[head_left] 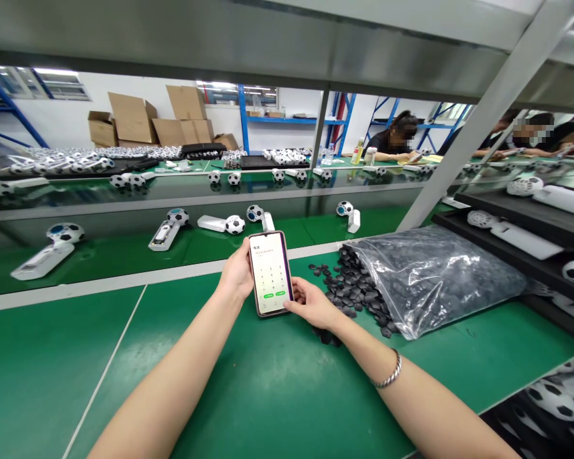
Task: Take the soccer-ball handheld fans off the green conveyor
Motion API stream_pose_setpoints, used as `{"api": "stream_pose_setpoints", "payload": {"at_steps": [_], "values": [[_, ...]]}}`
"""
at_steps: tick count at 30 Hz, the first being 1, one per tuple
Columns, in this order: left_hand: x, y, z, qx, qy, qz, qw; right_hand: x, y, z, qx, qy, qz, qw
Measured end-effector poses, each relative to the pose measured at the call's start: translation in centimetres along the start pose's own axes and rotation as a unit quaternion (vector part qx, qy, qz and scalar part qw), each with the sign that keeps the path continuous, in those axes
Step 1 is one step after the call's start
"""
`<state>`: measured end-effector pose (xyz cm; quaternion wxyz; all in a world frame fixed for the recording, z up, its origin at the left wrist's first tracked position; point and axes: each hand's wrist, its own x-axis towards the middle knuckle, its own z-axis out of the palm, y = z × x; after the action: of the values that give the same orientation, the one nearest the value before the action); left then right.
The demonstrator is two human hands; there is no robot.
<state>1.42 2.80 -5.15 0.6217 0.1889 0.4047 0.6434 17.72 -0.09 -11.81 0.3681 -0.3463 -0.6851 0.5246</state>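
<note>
A smartphone (272,271) is held upright above the green table, its lit screen showing a dial pad with two green buttons. My left hand (238,271) grips its left side, the fingers mostly hidden behind it. At the lower right of the phone is my right hand (313,303), with the thumb on the screen's bottom corner and the fingers curled at the edge. Just right of that hand, small black pentagon pieces (356,284) spill from a clear plastic bag (440,277).
Beyond the table (182,376) runs a green conveyor (119,255) carrying white handheld units with football-patterned heads (234,224). Black trays (511,236) of similar units are stacked at right. A slanted metal post (478,121) rises there. Co-workers (395,137) sit across the line.
</note>
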Motion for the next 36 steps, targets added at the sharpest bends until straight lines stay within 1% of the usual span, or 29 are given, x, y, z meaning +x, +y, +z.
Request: {"api": "stream_pose_setpoints", "payload": {"at_steps": [3, 6, 13, 18, 21, 24, 25, 27, 29, 30, 33, 35, 36], "values": [[0.0, -0.1, -0.1, 0.015, -0.010, 0.000, 1.000, 0.0, -0.2, 0.0, -0.002, 0.006, 0.008, 1.000], [0.0, -0.2, -0.1, 0.020, -0.003, 0.001, 1.000, 0.0, -0.3, 0.0, -0.005, 0.010, 0.014, 1.000], [0.0, -0.6, 0.0, 0.005, -0.001, -0.014, 1.000, 0.0, -0.2, 0.0, -0.014, 0.015, 0.009, 1.000], [-0.1, -0.7, 0.1, -0.012, 0.014, -0.022, 1.000, 0.0, -0.1, 0.0, -0.018, 0.017, 0.009, 1.000], [0.0, -0.5, 0.3, -0.030, 0.028, -0.025, 0.999, 0.1, 0.0, 0.0, -0.004, 0.019, -0.008, 1.000], [0.0, -0.1, 0.5, -0.060, 0.042, -0.033, 0.997, 0.2, -0.1, -0.1, -0.011, 0.046, -0.040, 0.998], [-0.1, 0.0, 0.5, -0.072, 0.044, -0.038, 0.996, 0.1, -0.2, -0.1, -0.012, 0.057, -0.038, 0.998], [-0.2, 0.3, 0.6, -0.095, 0.048, -0.047, 0.993, 0.1, -0.3, -0.2, 0.010, 0.075, -0.007, 0.997], [-0.4, 0.5, 0.7, -0.114, 0.048, -0.051, 0.991, 0.1, -0.4, -0.4, 0.059, 0.084, 0.041, 0.994], [-0.4, 0.6, 0.8, -0.119, 0.047, -0.052, 0.990, 0.1, -0.5, -0.5, 0.084, 0.085, 0.052, 0.991], [-0.7, 1.0, 0.8, -0.116, 0.037, -0.044, 0.992, 0.1, -1.0, -0.5, 0.151, 0.091, 0.063, 0.982], [-1.4, 1.6, 0.9, -0.104, 0.040, -0.022, 0.994, -0.1, -1.5, -0.5, 0.195, 0.096, 0.069, 0.974], [-2.1, 2.0, 1.1, -0.096, 0.048, 0.002, 0.994, -0.3, -1.7, -0.5, 0.215, 0.098, 0.071, 0.969]]}}
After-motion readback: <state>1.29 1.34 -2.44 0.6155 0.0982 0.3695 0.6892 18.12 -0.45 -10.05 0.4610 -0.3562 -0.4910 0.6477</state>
